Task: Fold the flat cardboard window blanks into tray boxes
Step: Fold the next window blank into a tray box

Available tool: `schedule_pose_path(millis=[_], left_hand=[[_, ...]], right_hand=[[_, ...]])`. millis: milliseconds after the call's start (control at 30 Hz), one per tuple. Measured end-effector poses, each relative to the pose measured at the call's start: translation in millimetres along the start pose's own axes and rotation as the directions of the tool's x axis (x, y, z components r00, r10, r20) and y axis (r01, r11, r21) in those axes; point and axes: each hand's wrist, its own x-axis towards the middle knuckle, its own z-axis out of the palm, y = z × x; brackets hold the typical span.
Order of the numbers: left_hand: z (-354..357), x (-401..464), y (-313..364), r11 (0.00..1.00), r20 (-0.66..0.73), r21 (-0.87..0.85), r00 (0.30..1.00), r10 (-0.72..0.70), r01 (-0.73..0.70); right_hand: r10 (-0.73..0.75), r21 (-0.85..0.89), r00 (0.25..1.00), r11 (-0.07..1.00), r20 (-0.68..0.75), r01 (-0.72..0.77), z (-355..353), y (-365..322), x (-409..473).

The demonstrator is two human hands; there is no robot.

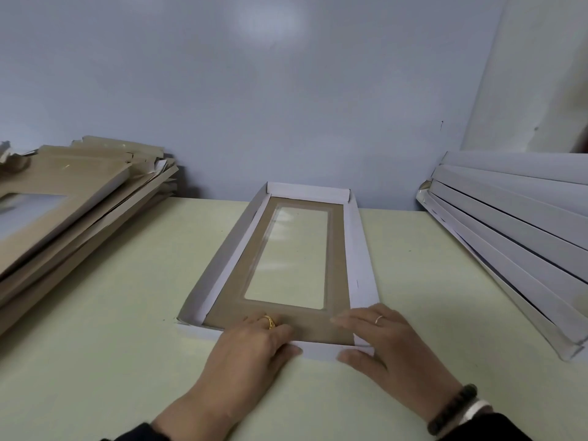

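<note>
At 9 o'clock, 1 messy stack of flat brown blanks [73,198], too overlapped to count; centre, 1 part-folded tray [288,259] on the table [105,329] w/ clear window, far + side walls raised, nothing in it. 2 hands at 6 o'clock: left hand [251,348] and right hand [385,342] lie flat, fingers straight and near-together, pressing tray's near edge. At 3 o'clock, 1 leaning row of white folded boxes [509,237], approx 6.

pale green table [95,361]; grey-blue wall [222,90] behind; soft light patch high up
</note>
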Motion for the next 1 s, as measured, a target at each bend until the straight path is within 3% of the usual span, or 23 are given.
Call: schedule_pose_path(millis=[167,533,733,1000], left_hand=[[-1.5,-0.8,1.5,0.999,-0.026,0.053,1.0,0.005,-0.003],[0.0,-2.6,1.3,0.997,-0.044,0.072,0.999,-0.02,0.023],[0.8,-2.7,1.7,0.999,-0.036,0.04,0.999,-0.022,0.023],[1.1,-2.2,3.0,1.0,-0.02,0.024,1.0,-0.015,0.016]], right_hand=[[-0.019,-0.053,0.993,0.998,0.121,0.025,-5.9,10.2,-5.1],[-0.043,-0.145,0.99,0.987,0.134,0.063,-10.2,-0.6,1.1],[-0.057,-0.169,0.998,0.984,0.005,0.057,-8.7,1.7,-2.8],[-0.143,-0.19,0.988,0.973,-0.055,0.13,-5.2,-1.3,-4.6]])
